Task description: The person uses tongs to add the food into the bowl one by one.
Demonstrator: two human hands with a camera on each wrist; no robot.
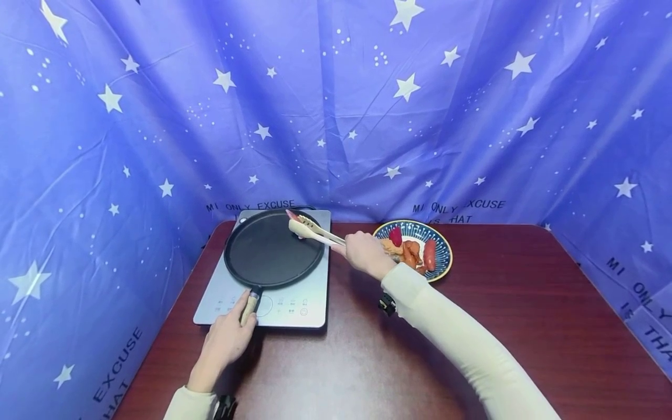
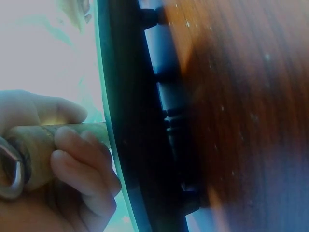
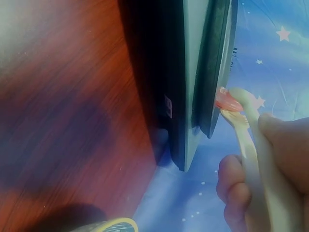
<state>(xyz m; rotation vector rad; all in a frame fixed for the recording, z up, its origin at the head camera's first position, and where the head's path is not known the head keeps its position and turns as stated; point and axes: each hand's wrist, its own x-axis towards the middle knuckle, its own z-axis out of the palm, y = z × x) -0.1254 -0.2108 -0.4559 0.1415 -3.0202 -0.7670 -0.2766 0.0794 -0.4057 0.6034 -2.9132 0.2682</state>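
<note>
My left hand [image 1: 229,333] grips the wooden handle [image 1: 249,307] of a flat black frying pan [image 1: 270,251]. In the left wrist view, curled fingers [image 2: 79,169] wrap that handle, which ends in a metal ring [image 2: 18,176]. With my right hand [image 1: 367,255] I hold cream-coloured tongs [image 1: 300,228], reaching left over the pan's right side. A reddish piece of food [image 3: 228,100] is pinched between the tong tips, beside the pan's rim in the right wrist view. The pan's cooking surface appears bare.
Under the pan is a silver induction cooker [image 1: 217,315] with touch controls. A blue patterned plate [image 1: 446,251] with a yellow rim stands right of it, bearing a sausage [image 1: 430,255] and other food. A starry blue curtain [image 1: 336,105] surrounds the dark red table [image 1: 525,303].
</note>
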